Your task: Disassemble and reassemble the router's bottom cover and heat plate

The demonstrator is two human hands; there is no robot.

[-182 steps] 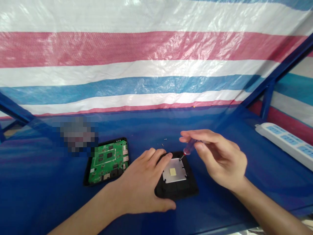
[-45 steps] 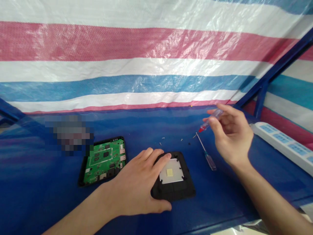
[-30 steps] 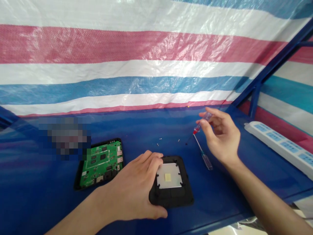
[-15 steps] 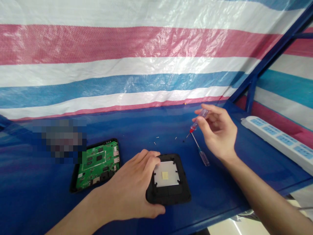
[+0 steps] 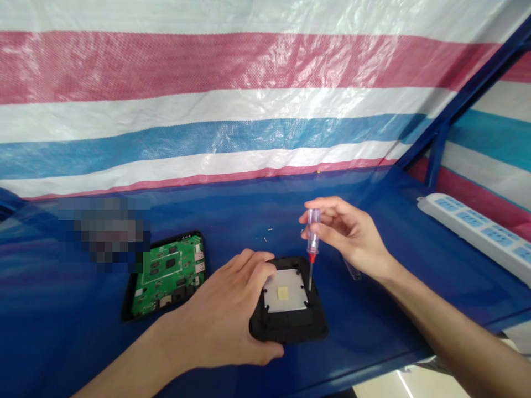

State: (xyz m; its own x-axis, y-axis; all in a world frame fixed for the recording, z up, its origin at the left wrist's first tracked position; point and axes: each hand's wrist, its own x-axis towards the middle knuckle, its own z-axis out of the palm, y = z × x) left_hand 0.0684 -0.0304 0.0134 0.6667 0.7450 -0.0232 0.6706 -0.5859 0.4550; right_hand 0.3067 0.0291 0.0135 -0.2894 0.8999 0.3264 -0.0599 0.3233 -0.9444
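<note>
My left hand [image 5: 226, 309] grips the left side of a black plastic cover [image 5: 290, 326], fingers on its far edge and thumb at the near edge. Set in the cover is a silvery metal plate [image 5: 290, 304] with a small yellow square pad [image 5: 282, 293] on it. Between thumb and fingers, my right hand [image 5: 348, 235] holds a screwdriver [image 5: 313, 232] with a clear purplish handle and red collar. Its shaft points down, the tip at the cover's right part beside the plate. A second screwdriver [image 5: 353, 270] lies partly hidden behind my right hand.
Left of the cover, a green circuit board [image 5: 170, 271] sits in a black housing [image 5: 128, 301]. A few small screws [image 5: 265, 239] lie beyond the cover on the blue table [image 5: 232, 204]. At the right is a white power strip [image 5: 477, 221]. Something pixelated [image 5: 108, 232] stands at the far left.
My right hand has brought the screwdriver left and nearer, from above the table to the cover, turning it upright. My left hand keeps its grip on the cover. The view has shifted slightly.
</note>
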